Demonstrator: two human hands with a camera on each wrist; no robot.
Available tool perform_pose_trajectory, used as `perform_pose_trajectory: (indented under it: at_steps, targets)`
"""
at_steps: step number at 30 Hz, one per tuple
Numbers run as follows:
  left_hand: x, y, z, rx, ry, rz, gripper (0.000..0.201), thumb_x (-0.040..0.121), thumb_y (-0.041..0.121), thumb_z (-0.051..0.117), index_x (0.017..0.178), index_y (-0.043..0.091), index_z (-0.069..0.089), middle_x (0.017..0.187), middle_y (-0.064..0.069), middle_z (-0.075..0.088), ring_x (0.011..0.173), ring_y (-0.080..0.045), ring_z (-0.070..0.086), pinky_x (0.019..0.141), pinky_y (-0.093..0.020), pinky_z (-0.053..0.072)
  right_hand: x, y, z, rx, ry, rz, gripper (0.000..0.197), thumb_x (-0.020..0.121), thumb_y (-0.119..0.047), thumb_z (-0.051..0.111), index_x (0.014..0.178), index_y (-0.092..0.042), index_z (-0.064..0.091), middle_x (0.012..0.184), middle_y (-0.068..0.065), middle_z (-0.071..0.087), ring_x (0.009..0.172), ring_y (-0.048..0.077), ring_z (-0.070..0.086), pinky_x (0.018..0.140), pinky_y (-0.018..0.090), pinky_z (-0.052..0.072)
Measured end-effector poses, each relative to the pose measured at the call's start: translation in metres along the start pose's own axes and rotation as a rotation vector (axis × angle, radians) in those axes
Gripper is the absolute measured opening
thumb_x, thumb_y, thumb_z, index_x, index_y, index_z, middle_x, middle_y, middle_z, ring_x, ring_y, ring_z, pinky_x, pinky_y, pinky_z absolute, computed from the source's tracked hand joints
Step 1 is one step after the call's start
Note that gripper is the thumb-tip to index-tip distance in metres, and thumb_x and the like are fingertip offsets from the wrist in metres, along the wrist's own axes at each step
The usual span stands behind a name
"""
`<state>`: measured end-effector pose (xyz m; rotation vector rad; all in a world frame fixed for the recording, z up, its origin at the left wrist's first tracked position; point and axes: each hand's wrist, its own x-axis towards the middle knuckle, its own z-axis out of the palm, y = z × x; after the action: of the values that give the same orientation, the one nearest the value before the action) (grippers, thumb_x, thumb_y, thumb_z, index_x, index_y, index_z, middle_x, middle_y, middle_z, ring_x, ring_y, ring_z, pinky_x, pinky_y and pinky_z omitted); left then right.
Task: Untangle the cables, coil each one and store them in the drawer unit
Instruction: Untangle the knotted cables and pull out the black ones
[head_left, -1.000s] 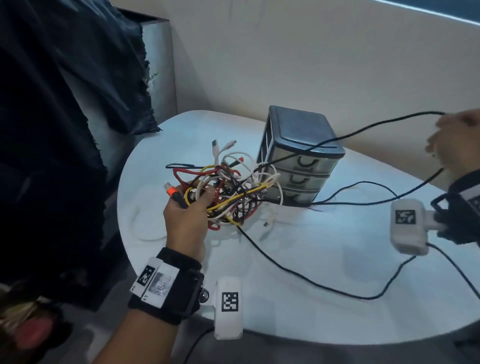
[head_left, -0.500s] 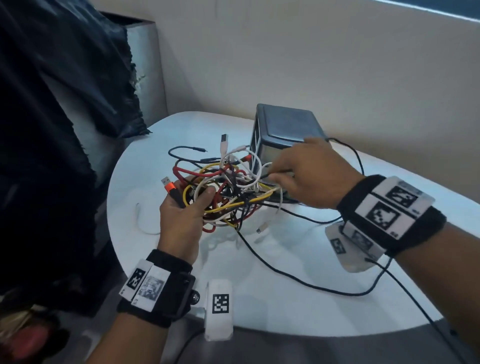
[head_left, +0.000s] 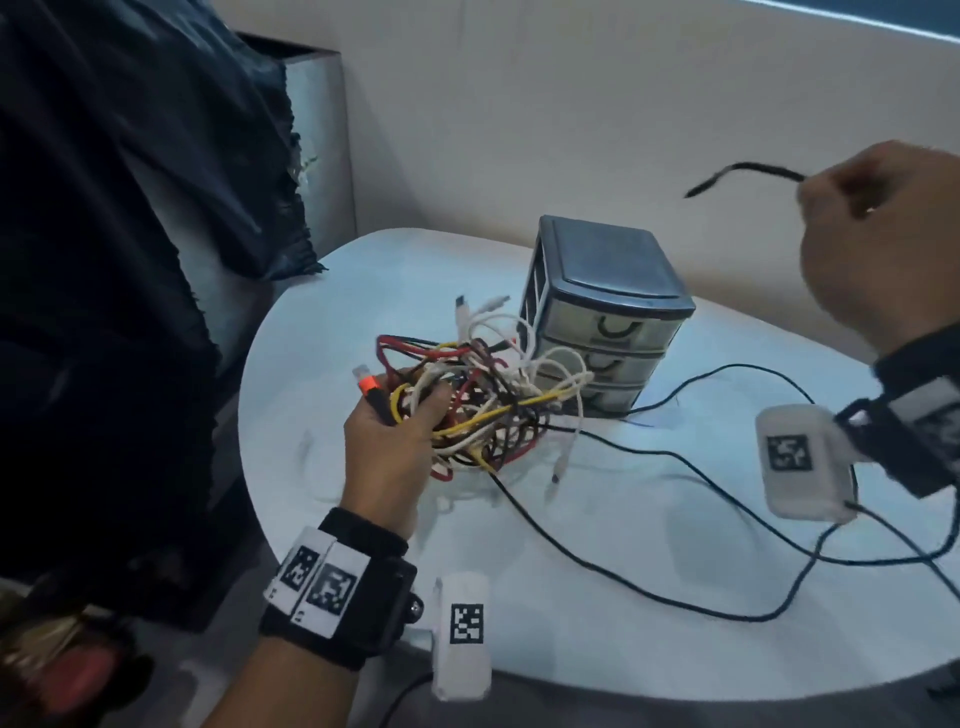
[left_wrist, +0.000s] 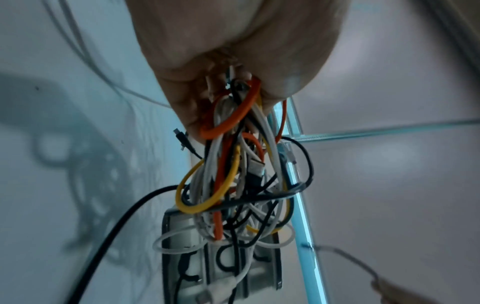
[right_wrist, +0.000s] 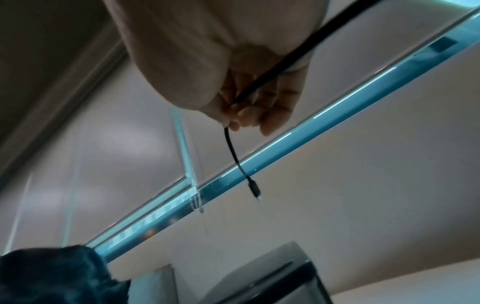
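My left hand (head_left: 400, 431) grips a tangled bundle of cables (head_left: 488, 400), red, yellow, white and black, held just above the white table (head_left: 597, 571) left of the drawer unit. In the left wrist view the fingers (left_wrist: 192, 102) close round the top of the bundle (left_wrist: 233, 185). My right hand (head_left: 878, 244) is raised high at the right and pinches a black cable (head_left: 737, 174) near its free plug end. The right wrist view shows that cable (right_wrist: 235, 156) hanging from the fingertips (right_wrist: 244, 117) with its plug dangling. The grey drawer unit (head_left: 602, 317) has three shut drawers.
Long loops of black cable (head_left: 675, 603) trail across the table to the right and front. A dark cloth (head_left: 130, 208) hangs over a grey box at the left. A pale wall stands close behind the table. White sensor boxes hang at both wrists.
My right hand has pulled away from the bundle, up and to the right, drawing a black cable's plug end out with it. The left hand still holds the bundle in place.
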<state>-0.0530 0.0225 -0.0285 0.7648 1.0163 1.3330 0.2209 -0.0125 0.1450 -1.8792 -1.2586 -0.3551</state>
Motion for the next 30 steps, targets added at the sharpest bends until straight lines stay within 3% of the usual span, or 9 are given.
perform_pose_trajectory:
  at_steps: [3,7,9,12,20,23,26,28,30]
  targets:
    - [0.004,0.003,-0.003,-0.096,0.028,-0.138,0.014,0.091,0.009,0.069,0.104,0.013,0.067,0.084,-0.006,0.071,0.055,-0.017,0.065,0.043,-0.022,0.046,0.005,0.016,-0.002,0.006,-0.135,0.089,0.029,0.084,-0.040,0.058,0.095,-0.016,0.071,0.084,0.009,0.070,0.078,0.027,0.068,0.076,0.032,0.052]
    - [0.005,0.002,-0.003,-0.282,-0.035,-0.323,0.023,0.096,0.015,0.061,0.117,0.007,0.068,0.097,-0.009,0.074,0.070,-0.017,0.072,0.058,-0.026,0.058,-0.037,0.018,0.010,-0.171,-0.337,0.043,0.030,0.087,-0.036,0.068,0.113,-0.022,0.064,0.113,0.005,0.064,0.105,0.028,0.061,0.095,0.037,0.045]
    - [0.005,0.003,0.000,-0.355,-0.056,-0.365,0.023,0.098,0.015,0.057,0.116,0.006,0.067,0.090,-0.008,0.073,0.065,-0.014,0.070,0.060,-0.024,0.059,-0.072,0.005,0.019,-0.136,-0.280,-0.124,0.017,0.088,-0.033,0.066,0.094,-0.017,0.067,0.102,0.005,0.065,0.098,0.027,0.059,0.086,0.029,0.039]
    - [0.004,0.004,0.001,-0.408,-0.080,-0.386,0.021,0.099,0.013,0.053,0.110,0.003,0.068,0.088,-0.008,0.073,0.065,-0.012,0.069,0.061,-0.022,0.058,-0.113,-0.013,0.038,-0.025,-0.456,-0.162,0.025,0.087,-0.038,0.066,0.068,-0.021,0.064,0.073,-0.006,0.066,0.074,0.020,0.061,0.074,0.035,0.049]
    - [0.003,0.008,0.002,-0.384,-0.052,-0.466,0.022,0.100,0.010,0.051,0.082,0.010,0.065,0.059,0.000,0.066,0.044,-0.006,0.058,0.039,-0.015,0.044,-0.111,-0.031,0.054,0.051,-0.296,-0.041,0.022,0.087,-0.032,0.065,0.069,-0.021,0.061,0.064,-0.012,0.061,0.064,0.011,0.059,0.061,0.028,0.043]
    - [0.005,0.007,0.003,-0.385,-0.024,-0.501,0.020,0.099,0.010,0.052,0.083,0.011,0.064,0.057,-0.001,0.065,0.043,-0.007,0.058,0.040,-0.014,0.046,-0.115,-0.030,0.052,0.046,-0.511,0.031,0.036,0.090,-0.036,0.065,0.061,-0.015,0.063,0.057,-0.007,0.062,0.055,0.008,0.055,0.057,0.023,0.037]
    - [0.004,0.005,0.006,-0.404,-0.018,-0.540,0.020,0.097,0.009,0.054,0.082,0.008,0.066,0.060,-0.003,0.066,0.049,-0.009,0.061,0.050,-0.016,0.052,-0.144,-0.035,0.067,0.003,-0.930,0.098,0.031,0.091,-0.042,0.065,0.111,-0.019,0.070,0.105,-0.003,0.072,0.093,0.010,0.065,0.079,0.026,0.048]
    - [0.001,0.004,0.009,-0.431,-0.017,-0.570,0.020,0.097,0.010,0.055,0.082,0.005,0.067,0.062,-0.006,0.067,0.050,-0.011,0.062,0.055,-0.017,0.055,-0.157,-0.034,0.086,0.154,-1.097,0.237,0.063,0.092,-0.038,0.065,0.148,-0.023,0.039,0.139,0.002,0.056,0.117,0.013,0.058,0.089,0.026,0.050]
    - [-0.002,0.005,0.010,-0.457,-0.027,-0.583,0.022,0.097,0.011,0.056,0.081,0.003,0.068,0.062,-0.007,0.068,0.050,-0.012,0.065,0.060,-0.018,0.057,-0.160,-0.038,0.098,0.379,-1.164,0.426,0.068,0.094,-0.030,0.065,0.151,-0.024,0.027,0.134,0.008,0.061,0.104,0.016,0.066,0.082,0.029,0.056]
